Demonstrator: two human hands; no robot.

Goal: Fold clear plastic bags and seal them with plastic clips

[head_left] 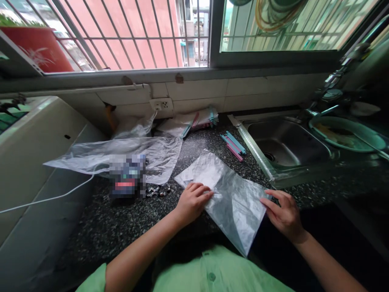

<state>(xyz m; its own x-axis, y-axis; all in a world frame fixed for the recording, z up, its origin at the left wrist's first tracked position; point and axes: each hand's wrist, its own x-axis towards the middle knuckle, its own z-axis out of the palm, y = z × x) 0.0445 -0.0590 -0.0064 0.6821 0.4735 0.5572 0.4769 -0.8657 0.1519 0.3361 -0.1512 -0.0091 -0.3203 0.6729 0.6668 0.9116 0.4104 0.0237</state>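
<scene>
A clear, crinkled plastic bag (pixel 234 202) lies aslant on the counter, its near corner hanging over the front edge towards my green shirt. My left hand (pixel 194 200) is closed on the bag's left side, fingers together on top; its thumb is mostly hidden. At the right corner, my right hand (pixel 284 213) pinches the plastic between thumb and fingers. Just beyond the bag, several pink and light-blue plastic strips (pixel 233 145) rest in a small bunch. Behind them, against the wall, is a pile of folded plastic bags (pixel 199 121) with similar strips along their edges.
More clear plastic sheeting (pixel 161 156) spreads over the left of the counter (pixel 100 223). A blurred-out object (pixel 127 178) sits there by a white cable (pixel 60 198) and a beaded chain (pixel 158 190). To the right are a steel sink (pixel 288 142) and a large bowl (pixel 364 140).
</scene>
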